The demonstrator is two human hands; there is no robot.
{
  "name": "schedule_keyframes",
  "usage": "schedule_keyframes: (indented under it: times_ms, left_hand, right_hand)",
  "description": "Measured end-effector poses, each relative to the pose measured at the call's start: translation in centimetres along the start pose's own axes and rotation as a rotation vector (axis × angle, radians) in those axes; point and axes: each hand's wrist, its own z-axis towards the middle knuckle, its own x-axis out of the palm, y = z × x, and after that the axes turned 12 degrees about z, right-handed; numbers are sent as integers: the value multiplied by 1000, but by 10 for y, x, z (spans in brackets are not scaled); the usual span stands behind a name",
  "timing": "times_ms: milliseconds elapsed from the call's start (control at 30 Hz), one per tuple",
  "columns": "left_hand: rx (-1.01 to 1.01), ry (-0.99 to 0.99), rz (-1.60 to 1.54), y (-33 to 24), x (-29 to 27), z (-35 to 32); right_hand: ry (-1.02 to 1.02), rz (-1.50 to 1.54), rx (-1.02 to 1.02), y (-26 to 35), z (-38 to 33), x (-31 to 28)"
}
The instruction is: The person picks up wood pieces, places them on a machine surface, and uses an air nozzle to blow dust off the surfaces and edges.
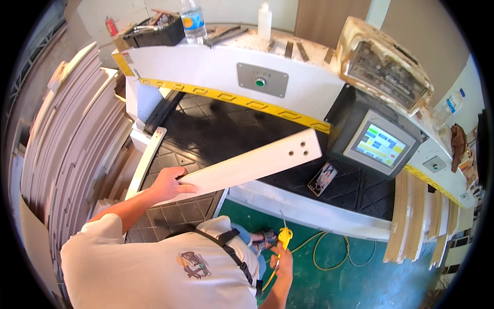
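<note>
My left hand grips a long pale wooden board near its left end, thumb on top. The board slants up to the right above the black machine bed, and its far end has three drilled holes. In my right hand, low and close to my body, is a yellow air blow gun, its thin metal nozzle pointing up. A yellow hose trails from around the gun across the green floor. The gun's tip is apart from the board. Another narrow board with holes rests at the bed's left side.
A touchscreen panel juts out at right, and a phone leans on the bed below it. Stacked boards stand at left and right. A water bottle, white bottle and black tool bin sit on the machine top.
</note>
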Motion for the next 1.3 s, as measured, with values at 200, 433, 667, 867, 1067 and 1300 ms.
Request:
schedule_keyframes:
  times_ms: [200,433,667,867,1067,1300]
  left_hand:
    - [0,-507,-744,-42,-55,27]
    - [56,-511,-1113,-71,-81,24]
    - [-135,-447,-1310,-58,-53,14]
    - [-174,-321,-1363,-46,-21,41]
    - [-353,-173,-1398,11,61,146]
    - [-439,10,-1489,71,168,299]
  right_hand:
    - [-24,135,-19,-41,-19,-18]
    - [-107,111,-99,-71,-23,-37]
    - [-164,229,-66,-76,-29,-48]
    - [-107,197,-135,-73,-29,-57]
    - [-156,143,-69,-72,-36,-43]
    - [-204,39,-98,-59,-22,-7]
